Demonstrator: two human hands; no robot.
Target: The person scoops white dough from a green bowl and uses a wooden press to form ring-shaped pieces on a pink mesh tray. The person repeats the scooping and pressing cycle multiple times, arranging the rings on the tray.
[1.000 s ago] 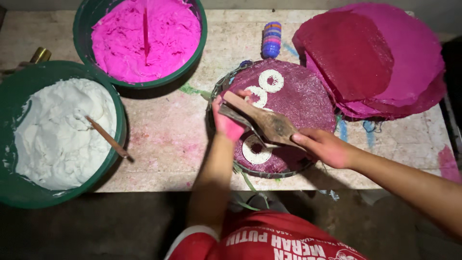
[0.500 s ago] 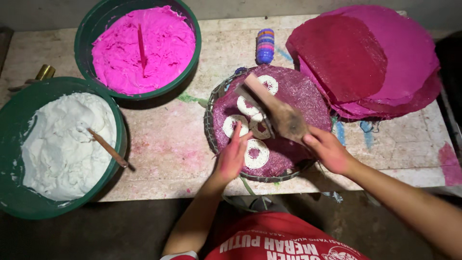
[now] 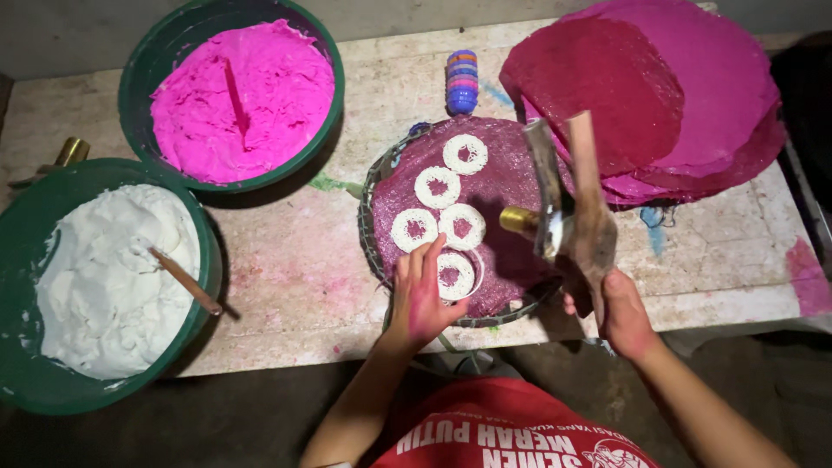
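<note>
A round wire rack (image 3: 373,227) holds a dark pink disc with several white dough rings (image 3: 442,208) on it. My left hand (image 3: 420,295) rests flat at the disc's near edge, its fingertips touching the nearest ring (image 3: 457,276). My right hand (image 3: 622,314) grips the lower end of a wooden paddle tool (image 3: 588,208), held upright over the right side of the disc together with a metal blade and a brass cylinder (image 3: 518,220).
A green basin of bright pink paste (image 3: 234,95) sits at the back left, and a green basin of white paste (image 3: 95,277) with a wooden stick (image 3: 184,281) at the left. Stacked pink discs (image 3: 659,95) lie at the back right. A stack of coloured caps (image 3: 462,81) stands behind the rack.
My left hand has laid more white rings on the disc and slid to its near edge. The paddle tool in my right hand has swung upright and toward the right.
</note>
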